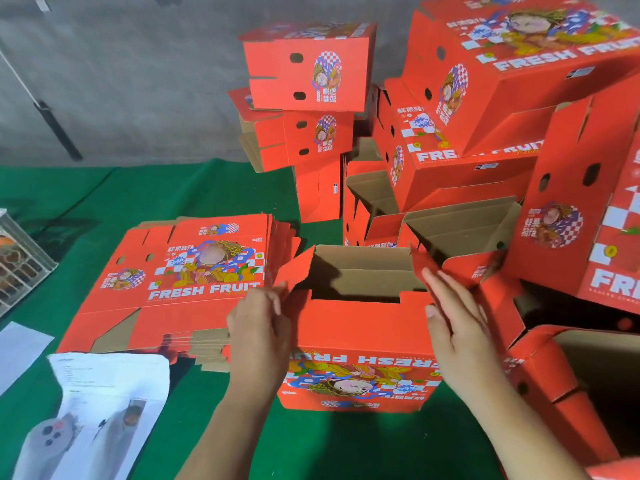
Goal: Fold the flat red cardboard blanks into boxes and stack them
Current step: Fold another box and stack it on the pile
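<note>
head view | half-folded red box (360,327) sits near centre on green table (214,188), mouth up and holding nothing, long axis left-right | left hand (259,327) pinches its left flap (291,268), right hand (460,320) lies straight-fingered on right flap (429,268) | flat blanks (180,282) left, folded boxes (485,98) stacked far right

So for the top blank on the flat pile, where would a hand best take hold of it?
Probably at the near right edge of the top blank, beside the left hand. The blanks lie flat on the green table and fan out there, so the top edge is exposed for a thumb-over, fingers-under pinch from the right. The paper partly covers the near left corner.
</note>
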